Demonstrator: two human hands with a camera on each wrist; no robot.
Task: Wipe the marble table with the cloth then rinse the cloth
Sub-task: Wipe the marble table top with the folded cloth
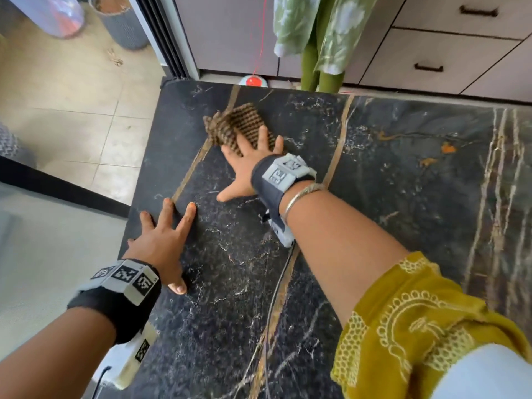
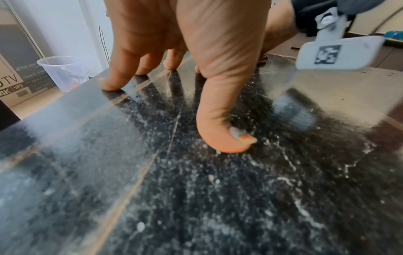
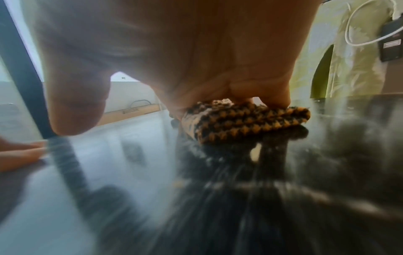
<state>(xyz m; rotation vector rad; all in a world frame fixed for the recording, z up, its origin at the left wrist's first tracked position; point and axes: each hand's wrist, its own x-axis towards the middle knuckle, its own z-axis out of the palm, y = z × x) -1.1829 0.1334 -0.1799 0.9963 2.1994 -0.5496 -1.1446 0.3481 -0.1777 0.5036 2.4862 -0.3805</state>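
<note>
A black marble table (image 1: pixel 403 182) with gold veins fills the head view. An orange-and-black checked cloth (image 1: pixel 239 122) lies bunched near its far left corner. My right hand (image 1: pixel 247 162) presses flat on the cloth with straight, spread fingers, the thumb out to the left on bare marble. In the right wrist view the folded cloth (image 3: pixel 244 122) sits under my right hand's fingers (image 3: pixel 218 77). My left hand (image 1: pixel 164 240) rests flat on the marble close to the left edge, fingers spread. The left wrist view shows my left hand (image 2: pixel 174 69) and its thumb (image 2: pixel 224 138) touching the marble (image 2: pixel 152 189).
Orange spots (image 1: pixel 447 148) mark the marble at the right. Another person in green clothing (image 1: pixel 319 41) stands beyond the far edge, before drawers (image 1: pixel 440 50). A red-and-white round object (image 1: pixel 253 81) lies by that edge. Tiled floor (image 1: pixel 66 90) and a clear plastic bin (image 2: pixel 63 72) lie to the left.
</note>
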